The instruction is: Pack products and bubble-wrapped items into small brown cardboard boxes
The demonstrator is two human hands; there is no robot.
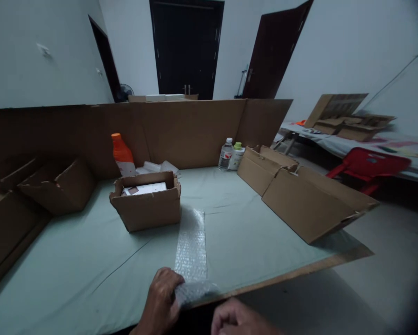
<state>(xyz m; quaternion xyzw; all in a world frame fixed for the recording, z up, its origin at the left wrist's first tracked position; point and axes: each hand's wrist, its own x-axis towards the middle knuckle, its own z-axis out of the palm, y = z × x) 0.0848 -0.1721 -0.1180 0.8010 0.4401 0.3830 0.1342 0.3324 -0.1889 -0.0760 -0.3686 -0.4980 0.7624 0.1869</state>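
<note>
The right hand point(242, 318) is closest, low down by the edge of the table, with its fingers curled in; I cannot tell if it has anything in it. The left hand point(164, 294) is next to it, fingers bent and nearly closed, pinching the near end of some bubble wrap point(191, 246). The biggest thing is the table point(243, 223), with a pale green cloth on it. Along its back stands a long brown cardboard wall point(195, 135). On the right side sit two brown boxes point(302, 204), end to end. More brown boxes point(78, 193) are on the left side, in the dark. A smaller box point(156, 209) is near the middle, with a white pack point(148, 189) inside it. The bubble wrap lies flat in a strip, from just beside that box to the table's near edge, where its end is bunched up. Behind the box there is an orange and white bottle point(122, 153). A clear bottle point(225, 157) with a white cap stands near the cardboard wall, just beside a white bottle point(235, 160) with a green cap.
</note>
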